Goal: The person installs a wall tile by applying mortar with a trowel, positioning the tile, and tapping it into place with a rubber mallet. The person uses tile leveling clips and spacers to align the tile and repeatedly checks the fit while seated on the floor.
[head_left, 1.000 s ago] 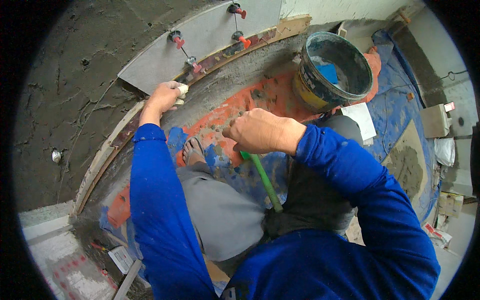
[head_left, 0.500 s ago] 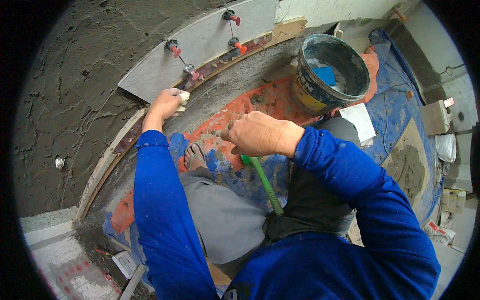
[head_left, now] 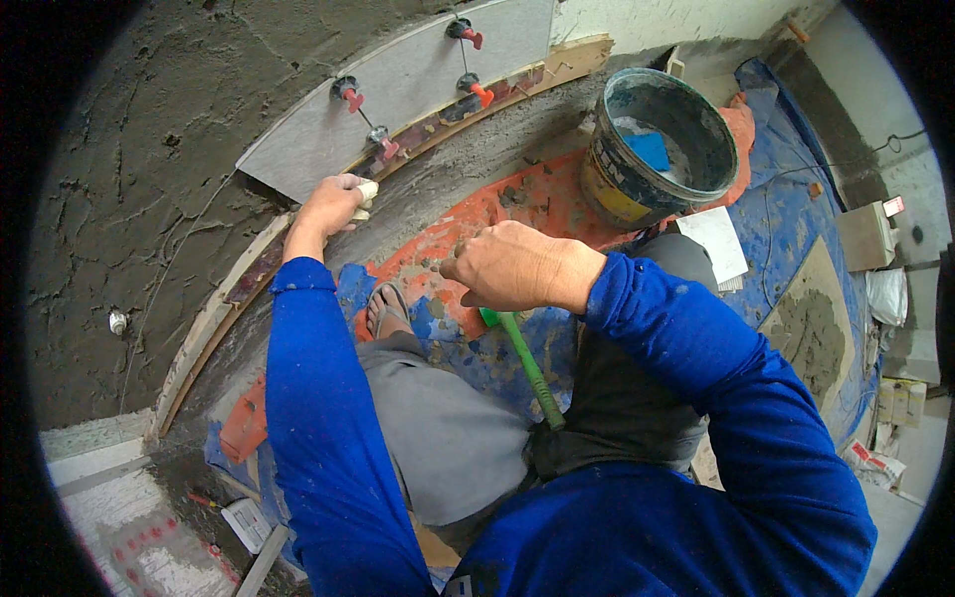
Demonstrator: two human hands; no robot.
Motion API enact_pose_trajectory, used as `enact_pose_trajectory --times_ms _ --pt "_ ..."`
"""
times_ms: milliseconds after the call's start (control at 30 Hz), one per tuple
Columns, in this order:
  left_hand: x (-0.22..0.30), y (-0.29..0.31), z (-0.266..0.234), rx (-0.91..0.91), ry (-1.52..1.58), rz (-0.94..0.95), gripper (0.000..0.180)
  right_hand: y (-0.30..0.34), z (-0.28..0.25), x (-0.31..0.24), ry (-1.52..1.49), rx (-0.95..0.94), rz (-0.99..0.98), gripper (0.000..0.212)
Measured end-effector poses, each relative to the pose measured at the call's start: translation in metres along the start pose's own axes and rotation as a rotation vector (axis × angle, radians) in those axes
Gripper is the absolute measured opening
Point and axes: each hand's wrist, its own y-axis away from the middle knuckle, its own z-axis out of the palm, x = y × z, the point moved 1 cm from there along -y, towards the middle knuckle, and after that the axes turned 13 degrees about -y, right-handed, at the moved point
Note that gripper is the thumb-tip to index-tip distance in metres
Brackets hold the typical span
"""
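Note:
My left hand is at the lower left corner of a pale grey tile, next to the curved wooden strip. Its fingers are curled, with whitish coverings on some fingertips; what they grip is hidden. Over the floor sheet, my right hand is closed, back of the hand upward, and I cannot make out anything in it. Just below it is a green tool with a ridged handle, its far end partly hidden. Black fittings with red wing knobs stand along the tile joints.
A dark bucket with a blue object inside stands at the upper right. Wet grey mortar covers the wall. Orange and blue sheets lie underfoot. White tile pieces and a mortar-smeared board are at the right.

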Motion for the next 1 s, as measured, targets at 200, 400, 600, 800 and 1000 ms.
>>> enact_pose_trajectory --times_ms 200,400,600,800,1000 --pt "-0.0010 -0.0018 0.0014 0.018 -0.003 -0.013 0.035 -0.0013 0.0030 0.0017 0.003 0.009 0.010 0.038" --pt "-0.0023 -0.0023 0.0004 -0.007 0.005 -0.005 0.036 -0.0009 0.0034 0.0018 0.005 0.011 -0.004 0.038" --pt "-0.0015 -0.0021 0.0001 -0.008 0.042 -0.018 0.037 -0.0001 0.0035 0.0023 0.008 -0.005 0.014 0.037" --pt "-0.0042 -0.0039 0.0012 -0.001 0.009 0.007 0.037 0.0001 0.0046 0.0017 0.031 0.029 -0.006 0.037" --pt "-0.0075 -0.0072 0.0013 -0.011 0.009 0.007 0.037 0.0022 0.0055 -0.0016 0.004 -0.008 0.001 0.037"
